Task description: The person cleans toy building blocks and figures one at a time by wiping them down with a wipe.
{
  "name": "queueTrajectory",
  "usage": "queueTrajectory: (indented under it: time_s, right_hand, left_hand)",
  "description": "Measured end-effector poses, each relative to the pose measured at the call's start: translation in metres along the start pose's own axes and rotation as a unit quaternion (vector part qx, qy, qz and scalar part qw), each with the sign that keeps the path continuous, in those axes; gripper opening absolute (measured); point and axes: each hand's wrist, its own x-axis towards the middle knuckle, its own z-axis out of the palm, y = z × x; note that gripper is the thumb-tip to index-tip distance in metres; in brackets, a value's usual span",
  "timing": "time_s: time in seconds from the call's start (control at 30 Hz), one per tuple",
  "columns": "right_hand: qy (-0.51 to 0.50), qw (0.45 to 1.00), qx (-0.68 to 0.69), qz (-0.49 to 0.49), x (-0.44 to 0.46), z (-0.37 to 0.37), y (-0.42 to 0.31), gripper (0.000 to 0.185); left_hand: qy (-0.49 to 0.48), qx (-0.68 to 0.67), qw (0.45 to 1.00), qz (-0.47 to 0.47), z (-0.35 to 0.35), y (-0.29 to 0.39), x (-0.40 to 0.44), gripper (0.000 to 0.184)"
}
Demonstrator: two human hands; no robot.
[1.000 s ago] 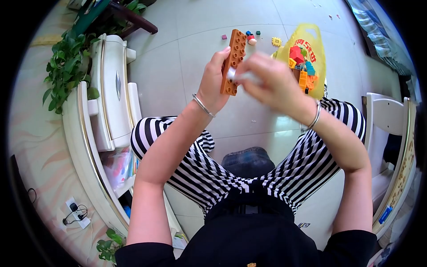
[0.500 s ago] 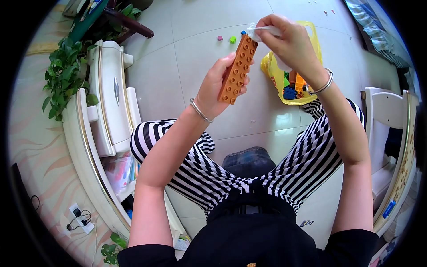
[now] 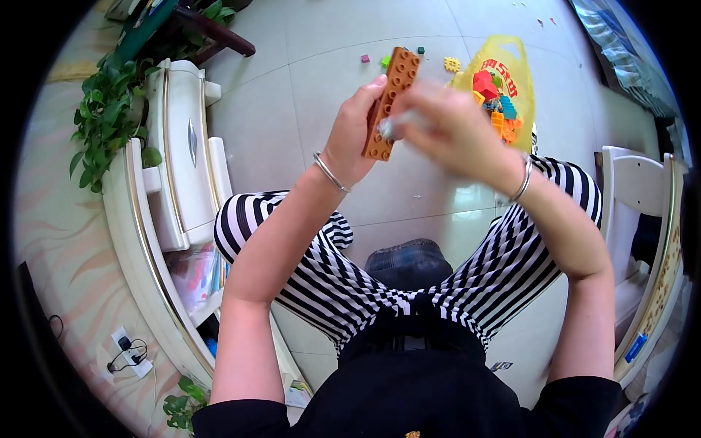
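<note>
My left hand [image 3: 355,124] is closed round a long brown toy building brick [image 3: 403,67], its two rows of studs turned toward me and its length tilted upright. Blurred by motion, my right hand [image 3: 453,128] is closed on a crumpled white wipe [image 3: 391,126], which presses on the studs of the lower half. The fingers of the right hand hide part of the brick's right side. Beyond the right hand lies a yellow plastic bag [image 3: 504,58] with several colourful building bricks [image 3: 504,109] in it.
Small loose pieces lie on the tiled floor, among them a pink block [image 3: 365,59] and a yellow piece [image 3: 453,65]. A white cabinet [image 3: 186,146] stands at left with a trailing plant [image 3: 106,124]. At right is a white chair [image 3: 631,175].
My right hand has moved with the wipe from the brick's top end down to its lower studs, uncovering more of the yellow bag. The left hand keeps its hold, the brick slightly more upright.
</note>
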Motion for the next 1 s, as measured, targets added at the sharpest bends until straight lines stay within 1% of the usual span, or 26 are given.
queueTrajectory:
  time_s: [0.03, 0.07, 0.1, 0.13, 0.2, 0.23, 0.3, 0.33, 0.4, 0.47, 0.53, 0.57, 0.6, 0.67, 0.7, 0.77, 0.8, 0.83, 0.87, 0.9, 0.93, 1.0]
  right_hand:
    - [0.045, 0.999, -0.014, 0.019, 0.01, -0.009, 0.007, 0.013]
    - [0.052, 0.996, -0.005, 0.078, 0.017, -0.022, 0.01, 0.014]
    - [0.085, 0.993, -0.01, 0.077, 0.021, -0.029, 0.023, 0.016]
    - [0.083, 0.988, -0.06, 0.112, 0.026, -0.036, 0.028, 0.017]
    - [0.098, 0.982, -0.076, 0.146, 0.029, -0.041, 0.028, 0.014]
    - [0.098, 0.982, -0.075, 0.144, 0.029, -0.039, 0.028, 0.014]
    - [0.104, 0.991, -0.074, 0.034, 0.025, -0.028, 0.03, 0.017]
    - [0.081, 0.995, -0.052, 0.029, 0.019, -0.018, 0.029, 0.015]
    - [0.057, 0.996, -0.054, -0.047, 0.007, 0.0, 0.018, 0.012]
    - [-0.031, 0.998, -0.033, -0.033, -0.008, 0.011, -0.004, 0.011]
    - [-0.074, 0.994, -0.009, -0.079, -0.019, 0.024, -0.015, 0.011]
    - [-0.104, 0.99, -0.008, -0.091, -0.024, 0.026, -0.02, 0.011]
    - [-0.104, 0.99, -0.008, -0.09, -0.024, 0.025, -0.02, 0.011]
    - [-0.101, 0.991, -0.02, -0.085, -0.023, 0.022, -0.02, 0.017]
    - [-0.061, 0.994, -0.027, -0.081, -0.02, 0.019, -0.01, 0.017]
    - [-0.007, 0.999, -0.017, -0.042, 0.0, -0.005, -0.003, 0.016]
    - [0.034, 0.997, -0.053, -0.044, 0.008, -0.013, 0.01, 0.017]
    - [0.057, 0.996, -0.068, -0.022, 0.015, -0.022, 0.018, 0.016]
    - [0.069, 0.996, -0.049, 0.032, 0.02, -0.03, 0.023, 0.014]
    - [0.084, 0.993, -0.077, 0.034, 0.026, -0.037, 0.029, 0.014]
    - [0.098, 0.989, -0.103, 0.035, 0.03, -0.041, 0.032, 0.014]
    - [0.089, 0.99, -0.1, 0.044, 0.03, -0.041, 0.031, 0.014]
  left_hand:
    - [-0.013, 0.026, 1.0, -0.008, 0.001, -0.001, -0.002, 0.037]
    - [-0.015, 0.027, 0.999, -0.009, 0.004, -0.001, -0.003, 0.037]
    - [-0.032, 0.037, 0.999, -0.01, 0.008, 0.0, -0.005, 0.037]
    - [-0.049, 0.047, 0.998, -0.01, 0.01, 0.001, -0.005, 0.036]
    - [-0.047, 0.054, 0.997, -0.009, 0.011, 0.0, -0.006, 0.037]
    - [-0.043, 0.061, 0.997, -0.008, 0.01, 0.001, -0.006, 0.037]
    - [-0.034, 0.065, 0.997, 0.003, 0.005, -0.001, -0.003, 0.037]
    - [-0.028, 0.069, 0.997, 0.011, 0.002, -0.002, -0.001, 0.038]
    - [-0.008, 0.044, 0.999, 0.018, 0.0, -0.003, 0.003, 0.037]
    - [0.014, 0.021, 0.999, 0.027, -0.002, -0.002, 0.004, 0.037]
    - [0.07, 0.007, 0.998, 0.002, -0.004, 0.001, 0.005, 0.035]
    - [0.062, -0.02, 0.998, -0.003, -0.007, 0.001, 0.006, 0.034]
    - [0.061, -0.02, 0.998, -0.004, -0.008, 0.001, 0.007, 0.034]
    - [0.048, -0.042, 0.998, -0.019, -0.007, 0.001, 0.007, 0.035]
    - [0.048, -0.042, 0.998, -0.02, -0.005, 0.001, 0.005, 0.035]
    - [0.014, -0.038, 0.999, -0.002, 0.003, 0.003, 0.001, 0.036]
    - [0.013, -0.038, 0.999, -0.003, 0.005, 0.003, -0.001, 0.036]
    - [-0.003, -0.002, 1.0, -0.022, 0.005, 0.004, -0.004, 0.038]
    - [-0.02, 0.035, 0.998, -0.04, 0.007, 0.005, -0.006, 0.04]
    - [-0.041, 0.023, 0.998, -0.039, 0.009, 0.006, -0.008, 0.039]
    - [-0.042, 0.023, 0.998, -0.039, 0.009, 0.006, -0.007, 0.039]
    - [-0.045, 0.037, 0.998, -0.037, 0.007, 0.006, -0.008, 0.038]
